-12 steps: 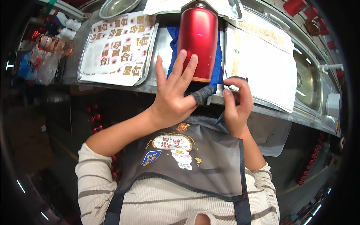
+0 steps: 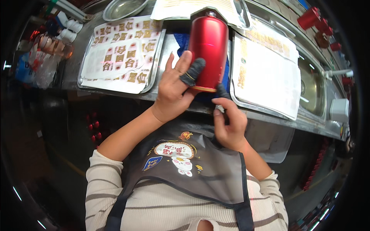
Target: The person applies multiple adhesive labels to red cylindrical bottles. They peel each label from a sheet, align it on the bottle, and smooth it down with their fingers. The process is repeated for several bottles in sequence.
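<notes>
Head view — red bottle [image 2: 208, 48] between both hands — left [image 2: 174, 90], right [image 2: 230, 125].

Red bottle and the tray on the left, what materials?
Red bottle: looks like metal with a glossy red coat; smooth sheen, soft highlights, silvery neck at the top. Left hand steadies it. Tray: likely stainless steel, brushed grey with a raised, shiny rim, under a printed sticker sheet that looks like paper or film.

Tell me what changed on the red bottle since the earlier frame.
The left hand slid off the front of the red bottle to its left side, with its grey-capped finger now on the lower edge. The right hand stayed below the bottle's base; the sticker sheets stayed put.
</notes>
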The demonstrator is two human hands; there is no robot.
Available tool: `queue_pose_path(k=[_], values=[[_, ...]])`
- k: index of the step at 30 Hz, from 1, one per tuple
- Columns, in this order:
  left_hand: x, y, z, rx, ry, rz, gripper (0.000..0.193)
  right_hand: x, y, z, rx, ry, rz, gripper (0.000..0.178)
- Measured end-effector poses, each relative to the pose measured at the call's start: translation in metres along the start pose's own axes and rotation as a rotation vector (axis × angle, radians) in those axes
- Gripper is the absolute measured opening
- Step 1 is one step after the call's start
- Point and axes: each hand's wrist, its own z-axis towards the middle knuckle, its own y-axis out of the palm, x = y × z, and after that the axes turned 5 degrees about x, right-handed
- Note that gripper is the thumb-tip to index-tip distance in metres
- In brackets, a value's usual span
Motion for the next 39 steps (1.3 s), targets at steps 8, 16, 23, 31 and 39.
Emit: queue_pose_path(k=[8,16,23,31,39], values=[[0.020,0.000,0.020,0.012,0.064,0.011,0.068,-0.003,-0.002,0.002,-0.032,-0.275,-0.189,0.034],[0.014,0.005,0.014,-0.035,0.049,0.110,0.086,-0.024,-0.008,0.043,-0.322,-0.492,-0.514,0.027],[0.016,-0.012,0.008,-0.170,-0.028,0.175,0.107,-0.040,-0.032,0.066,-0.459,-0.260,0.134,0.018],[0.037,-0.008,0.043,-0.217,-0.126,0.109,0.107,0.165,-0.178,0.131,0.152,0.325,-0.686,0.021],[0.040,-0.014,0.036,-0.285,-0.315,0.152,0.114,0.264,-0.236,0.219,-0.151,0.412,-0.910,0.062]])
